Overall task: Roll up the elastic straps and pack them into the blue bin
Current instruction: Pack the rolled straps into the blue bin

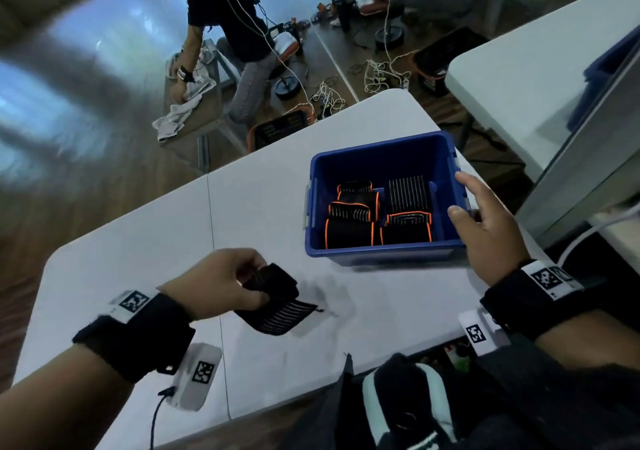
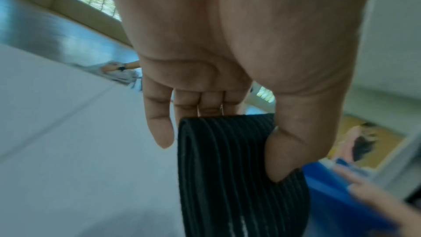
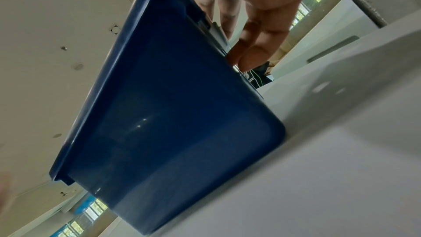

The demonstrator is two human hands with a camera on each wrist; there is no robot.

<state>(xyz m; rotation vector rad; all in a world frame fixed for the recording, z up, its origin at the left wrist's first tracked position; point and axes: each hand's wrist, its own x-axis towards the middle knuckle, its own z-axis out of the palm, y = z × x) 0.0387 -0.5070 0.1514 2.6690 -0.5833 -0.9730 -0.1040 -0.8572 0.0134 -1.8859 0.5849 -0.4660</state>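
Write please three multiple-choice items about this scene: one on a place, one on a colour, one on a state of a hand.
1. Where is the blue bin?
A. on the white table
B. on the floor
C. on a chair

2. What colour edges the rolled straps in the bin?
A. green
B. orange
C. white

3. What does the left hand do?
A. lies flat on the table
B. grips a black strap
C. holds the bin

Key: 1 A, the bin stands on the white table. 2 B, orange borders show on the rolls. 3 B, thumb and fingers pinch the black strap; the right hand is at the bin's rim.
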